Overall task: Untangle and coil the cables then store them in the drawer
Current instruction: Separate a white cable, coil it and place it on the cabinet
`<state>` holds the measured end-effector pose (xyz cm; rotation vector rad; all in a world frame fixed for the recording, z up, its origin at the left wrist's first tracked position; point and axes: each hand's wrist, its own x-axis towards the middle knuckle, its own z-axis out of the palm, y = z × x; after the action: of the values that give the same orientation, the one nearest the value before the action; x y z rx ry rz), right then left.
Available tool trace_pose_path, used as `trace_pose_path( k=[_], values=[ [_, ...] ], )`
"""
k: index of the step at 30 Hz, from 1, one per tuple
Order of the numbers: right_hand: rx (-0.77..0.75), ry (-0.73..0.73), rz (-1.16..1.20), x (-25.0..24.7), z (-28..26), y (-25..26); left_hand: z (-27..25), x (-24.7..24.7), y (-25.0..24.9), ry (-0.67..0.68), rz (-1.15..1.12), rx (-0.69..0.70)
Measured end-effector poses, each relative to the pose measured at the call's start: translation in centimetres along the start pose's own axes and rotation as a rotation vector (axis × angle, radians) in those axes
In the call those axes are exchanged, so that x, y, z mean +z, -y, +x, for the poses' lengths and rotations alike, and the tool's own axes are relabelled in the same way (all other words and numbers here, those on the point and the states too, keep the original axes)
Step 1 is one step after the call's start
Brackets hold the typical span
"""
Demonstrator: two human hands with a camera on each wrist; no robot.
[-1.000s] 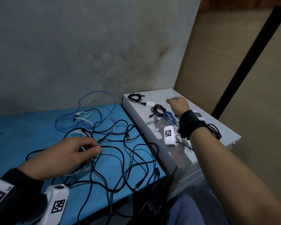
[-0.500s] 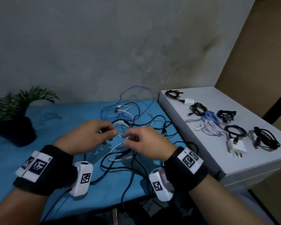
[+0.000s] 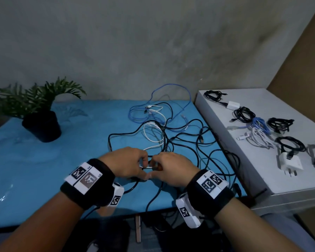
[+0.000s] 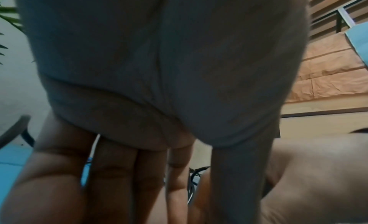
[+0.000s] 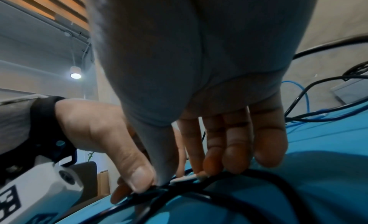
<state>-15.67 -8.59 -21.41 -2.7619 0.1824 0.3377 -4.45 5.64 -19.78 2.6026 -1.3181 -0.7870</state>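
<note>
**Both hands pinch a white cable in the tangle**

At nine o'clock on the blue desk [image 3: 44,160] stands a potted plant [image 3: 41,113] in a black pot. Toward the centre, the left hand [image 3: 125,163] has its fingers [image 3: 144,159] curled, pinching a white cable [image 3: 154,135] low over the desk. Touching it at its three o'clock side, the right hand [image 3: 171,169] pinches the same white cable between thumb and forefinger; the right wrist view shows the thin white end [image 5: 184,179] held just above crossing black cables [image 3: 198,142]. The tangle spreads from the hands toward twelve o'clock, where a loose blue cable [image 3: 171,99] lies by the wall. At three o'clock, a white cabinet [image 3: 262,179] carries the coiled cables [image 3: 258,128] in a row, with a white charger [image 3: 289,163] near its front edge.
</note>
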Motion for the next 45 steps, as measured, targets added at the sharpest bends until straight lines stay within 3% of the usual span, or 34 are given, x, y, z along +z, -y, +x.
trace_pose_path(
  k=[4,10,12,15,18,21,25,28,32,35,38,42,45],
  values=[
    [0.006,-0.020,-0.018,0.2,0.2,-0.4,0.2,0.4,0.0,0.007,-0.008,-0.015],
    [-0.061,-0.356,0.176,-0.6,0.3,-0.5,0.1,-0.5,0.3,-0.154,-0.055,0.014],
    [-0.109,-0.450,0.311,-1.3,0.1,-0.4,0.0,-1.4,0.4,-0.289,-0.344,0.046],
    [-0.217,-0.448,0.485,-1.9,-0.2,0.3,-0.4,-2.8,0.4,-0.529,-0.806,0.078],
    [-0.260,-0.524,0.534,-1.8,-0.3,0.9,-1.1,-3.5,-0.4,-0.708,-1.059,0.194],
    [-0.185,-0.640,0.630,-1.8,-0.2,1.1,-2.0,-4.1,-1.4,-0.719,-1.199,0.352],
    [-0.190,-0.755,0.624,-2.1,-0.1,1.1,-3.2,-4.9,-2.3,-0.578,-1.155,0.436],
    [-0.297,-0.762,0.612,-2.3,-0.1,1.5,-3.9,-5.3,-3.4,-0.587,-0.978,0.373],
    [-0.372,-0.733,0.750,-2.6,-0.4,2.0,-3.8,-5.6,-3.1,-0.555,-0.661,0.167],
    [-0.389,-0.705,0.856,-2.9,-0.6,2.2,-4.0,-6.2,-2.3,-0.498,-0.646,0.093],
    [-0.387,-0.662,0.886,-3.0,-0.5,2.4,-4.7,-6.8,-2.3,-0.514,-0.838,0.191],
    [-0.403,-0.539,0.932,-3.4,-0.7,2.9,-5.7,-8.2,-2.7,-0.676,-1.353,0.530],
    [-0.408,-0.530,0.880,-4.5,-0.8,2.7,-5.7,-8.4,-2.3,-0.723,-1.240,0.506]
  ],
)
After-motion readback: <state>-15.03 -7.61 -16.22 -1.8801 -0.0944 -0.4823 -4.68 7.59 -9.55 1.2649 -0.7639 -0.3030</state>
